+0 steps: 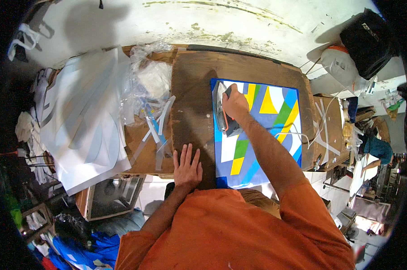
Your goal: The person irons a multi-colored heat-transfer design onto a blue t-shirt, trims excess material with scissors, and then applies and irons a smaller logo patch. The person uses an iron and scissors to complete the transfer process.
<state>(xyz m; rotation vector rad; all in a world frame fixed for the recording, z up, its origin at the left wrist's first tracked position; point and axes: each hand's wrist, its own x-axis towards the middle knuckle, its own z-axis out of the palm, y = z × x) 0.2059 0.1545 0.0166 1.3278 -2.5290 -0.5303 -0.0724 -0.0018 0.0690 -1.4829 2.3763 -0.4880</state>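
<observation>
My right hand [236,103] grips the handle of a clothes iron [220,108], whose soleplate rests on the upper left part of a patterned fabric panel [259,148]. Blue, white, yellow and green shapes cover the panel, with a darker blue border along its edges. It lies on a brown wooden board [193,101]. To the left of the panel, near the board's front edge, my left hand [188,167] rests palm down with nothing in it. The iron's pale cord [296,133] runs off to the right under my forearm.
Large white sheets [88,121] cover the table's left end. Beside them lie clear plastic wrap [149,77] and cut strips [156,126]. More strips [325,131] lie right of the board. A black bag [367,44] hangs on the wall. Another person [379,150] is at far right.
</observation>
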